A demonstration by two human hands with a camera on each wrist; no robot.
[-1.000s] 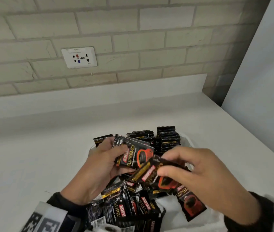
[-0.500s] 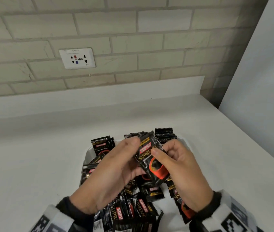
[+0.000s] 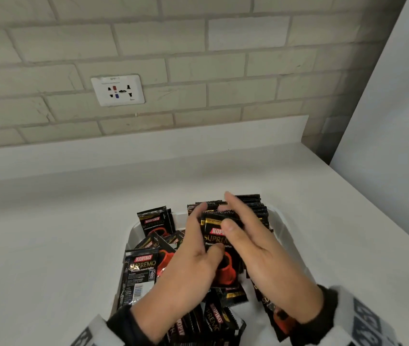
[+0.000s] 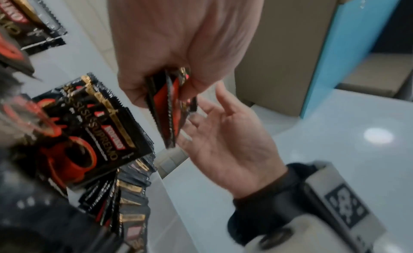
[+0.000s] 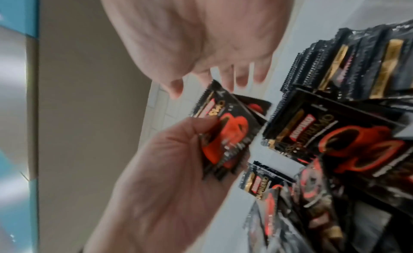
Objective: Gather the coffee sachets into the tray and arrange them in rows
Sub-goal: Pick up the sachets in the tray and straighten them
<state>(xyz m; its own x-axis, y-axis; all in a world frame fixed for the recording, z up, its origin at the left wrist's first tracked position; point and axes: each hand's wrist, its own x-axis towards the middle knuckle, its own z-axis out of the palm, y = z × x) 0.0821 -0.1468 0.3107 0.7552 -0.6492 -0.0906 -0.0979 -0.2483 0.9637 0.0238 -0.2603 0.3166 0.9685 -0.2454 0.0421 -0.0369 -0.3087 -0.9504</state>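
A white tray (image 3: 284, 233) on the counter holds several black Kopiko coffee sachets. A row of them (image 3: 253, 203) stands upright along its back right, and loose ones (image 3: 143, 268) lie jumbled at the left and front. My left hand (image 3: 193, 265) grips a small stack of sachets (image 3: 225, 268) above the tray, thumb on the front face. My right hand (image 3: 260, 250) lies against the stack's right side with straight fingers, its thumb touching the top edge. The left wrist view shows the gripped stack (image 4: 170, 105) edge-on beside the open right palm (image 4: 234, 133).
The white counter (image 3: 61, 245) stretches to the left of the tray and behind it. A brick wall with a socket plate (image 3: 118, 89) rises at the back. A white panel (image 3: 385, 121) stands at the right.
The sachet my right hand pinched has joined the stack in my left hand. The right fingers have straightened against the stack, which now stands upright.
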